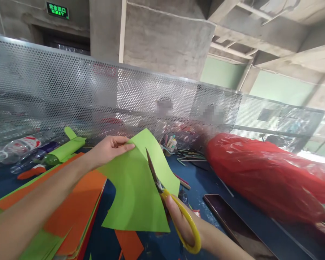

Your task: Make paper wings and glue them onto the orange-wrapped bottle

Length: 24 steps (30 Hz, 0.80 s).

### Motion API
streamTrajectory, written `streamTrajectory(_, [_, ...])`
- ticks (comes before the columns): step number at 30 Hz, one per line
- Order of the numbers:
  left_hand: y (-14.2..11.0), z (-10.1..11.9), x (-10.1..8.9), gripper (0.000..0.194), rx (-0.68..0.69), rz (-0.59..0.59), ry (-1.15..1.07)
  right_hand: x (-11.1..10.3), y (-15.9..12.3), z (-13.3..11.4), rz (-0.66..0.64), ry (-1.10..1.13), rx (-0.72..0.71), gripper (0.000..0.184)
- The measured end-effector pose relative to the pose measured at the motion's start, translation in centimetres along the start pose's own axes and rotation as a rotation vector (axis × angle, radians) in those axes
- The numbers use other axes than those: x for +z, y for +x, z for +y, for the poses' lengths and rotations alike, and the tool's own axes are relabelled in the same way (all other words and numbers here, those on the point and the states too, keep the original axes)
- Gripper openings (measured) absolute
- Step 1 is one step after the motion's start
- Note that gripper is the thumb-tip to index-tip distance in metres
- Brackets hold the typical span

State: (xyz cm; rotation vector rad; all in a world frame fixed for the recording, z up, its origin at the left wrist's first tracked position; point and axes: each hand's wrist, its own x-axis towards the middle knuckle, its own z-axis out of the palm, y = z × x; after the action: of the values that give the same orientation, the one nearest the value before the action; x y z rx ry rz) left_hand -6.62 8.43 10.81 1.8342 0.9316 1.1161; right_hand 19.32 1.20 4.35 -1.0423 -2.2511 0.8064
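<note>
Well, the left hand (116, 146) has the upper left edge of a green sheet (137, 195) pinched between thumb and fingers, while the right hand (178, 216) grips the yellow-handled scissors (159, 186), one blade lying over the front of the paper. The sheet is up in the air between the two hands, above the blue table (176, 164). I'd judge the cutting partly done: a slit seems to run from the lower edge up to the blade, and the left side has a curved hollow, but above the blade tip the two parts look joined, so that stretch remains uncut. Below hangs nothing finished that I can make out, only an orange scrap (130, 243). Beside the left forearm lies an orange paper stack (81, 202); to the right are a dark phone (233, 220) and a big red bag (260, 169). Far left, a clear bottle (14, 148) wears a red-and-white label (31, 141), too blurred to read. High on the wall, a green sign (57, 10) says EXIT under Chinese characters.
</note>
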Motion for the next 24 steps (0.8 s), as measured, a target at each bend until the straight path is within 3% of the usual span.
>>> streamTrajectory(7, [0.5, 3.2, -1.1, 0.035, -0.101, -0.096, -0.086, -1.7, -0.4, -0.9, -0.018, -0.206, -0.08, 0.067])
streamTrajectory(11, [0.8, 1.7, -1.2, 0.053, -0.214, -0.165, -0.155, -1.1, -0.4, -1.3, -0.024, -0.189, -0.115, 0.065])
streamTrajectory(17, [-0.1, -1.4, -0.6, 0.056, -0.222, -0.126, -0.146, -0.1, 0.1, -0.9, -0.061, -0.08, -0.033, 0.059])
streamTrajectory(24, [-1.5, -2.1, -0.6, 0.058, -0.242, -0.103, -0.072, 0.6, 0.3, -0.3, -0.135, -0.055, 0.017, 0.064])
